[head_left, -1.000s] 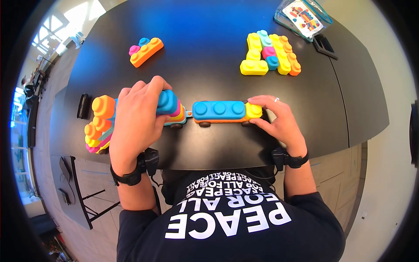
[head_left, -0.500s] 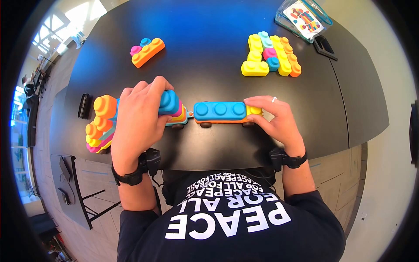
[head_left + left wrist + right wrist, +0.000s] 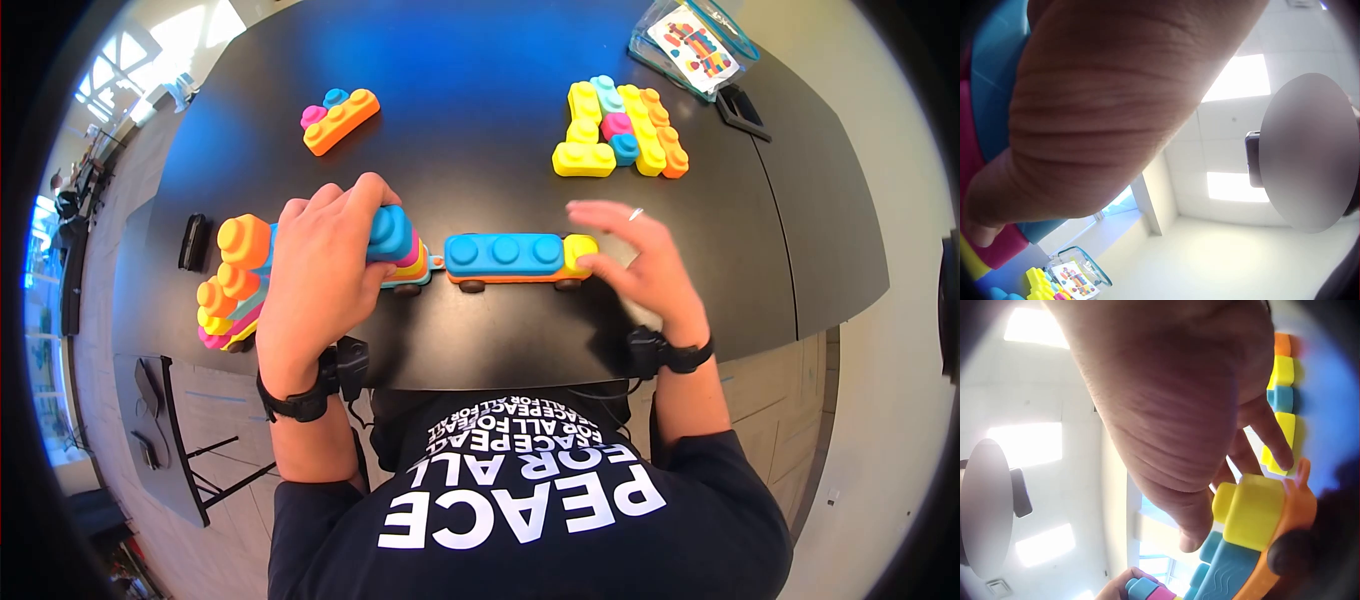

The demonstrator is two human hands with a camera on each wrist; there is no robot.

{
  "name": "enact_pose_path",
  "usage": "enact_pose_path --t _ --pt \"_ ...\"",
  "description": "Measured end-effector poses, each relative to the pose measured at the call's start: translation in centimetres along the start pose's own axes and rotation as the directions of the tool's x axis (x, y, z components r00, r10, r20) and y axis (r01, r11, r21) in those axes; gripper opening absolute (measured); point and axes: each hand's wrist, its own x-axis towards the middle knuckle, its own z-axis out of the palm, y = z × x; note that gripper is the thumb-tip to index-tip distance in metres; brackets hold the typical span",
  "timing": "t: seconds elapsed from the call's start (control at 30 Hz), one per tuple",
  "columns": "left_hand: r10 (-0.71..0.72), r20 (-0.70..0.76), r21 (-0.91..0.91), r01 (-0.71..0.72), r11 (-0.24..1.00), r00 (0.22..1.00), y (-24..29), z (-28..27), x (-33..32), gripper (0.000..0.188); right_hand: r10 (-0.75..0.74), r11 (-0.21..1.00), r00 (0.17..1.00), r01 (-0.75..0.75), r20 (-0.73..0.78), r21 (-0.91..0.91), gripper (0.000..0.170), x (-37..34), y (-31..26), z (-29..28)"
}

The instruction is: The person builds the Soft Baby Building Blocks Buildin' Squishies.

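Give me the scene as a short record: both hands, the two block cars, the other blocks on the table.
Left hand: grips the left car at its upper blue block
Right hand: loosely open beside the yellow block; contact unclear
Right car: three-stud blue block and yellow block in line on an orange wheeled base
Hitch: between the cars, looks linked
Table, far left: orange block beside pink and blue ones
Table, far right: mixed-color block group, with a clear bag beyond
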Motion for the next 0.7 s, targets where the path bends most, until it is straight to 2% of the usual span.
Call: enact_pose_path --t 0.1,0.17,0.23,0.3,0.33,0.43,0.67,0.7 --pt "0.013 -0.011 0.006 -0.013 1.0 1.0 0.1 -0.1 0.0 0.056 0.156 0.982 0.984 -0.164 -0.09 -0.091 0.046 1.3 2.5 -3.7" --pt "0.019 -0.016 0.001 -0.019 1.0 1.0 -0.1 0.0 -0.1 0.057 0.266 0.926 0.944 -0.306 -0.194 -0.219 0.043 2.6 5.3 -6.1" --pt "0.01 -0.009 -0.003 -0.01 1.0 1.0 -0.1 0.0 -0.1 0.058 0.228 0.847 0.921 -0.347 -0.315 -0.402 0.038 2.6 12.3 -7.7" --pt "-0.02 0.011 -0.005 0.02 1.0 1.0 0.0 -0.1 -0.1 0.061 0.288 0.765 0.903 -0.417 -0.318 -0.491 0.035 1.8 18.3 -9.3" --pt "-0.026 0.012 0.0 0.026 1.0 1.0 0.1 -0.1 -0.1 0.061 0.318 0.719 0.892 -0.447 -0.321 -0.532 0.033 2.3 18.5 -9.5" --pt "-0.037 0.005 0.014 0.037 0.999 0.999 0.0 0.0 -0.2 0.06 0.548 0.7 0.755 -0.65 -0.361 -0.297 0.032 2.5 18.4 -9.9" --pt "-0.029 0.017 0.014 0.028 0.999 0.999 0.0 0.0 -0.1 0.061 0.424 0.676 0.758 -0.629 -0.495 -0.383 0.047 0.8 20.6 -10.2" --pt "-0.027 0.013 0.012 0.027 1.0 1.0 -0.1 0.0 -0.1 0.061 0.438 0.742 0.752 -0.612 -0.493 -0.274 0.049 0.5 20.7 -10.4"
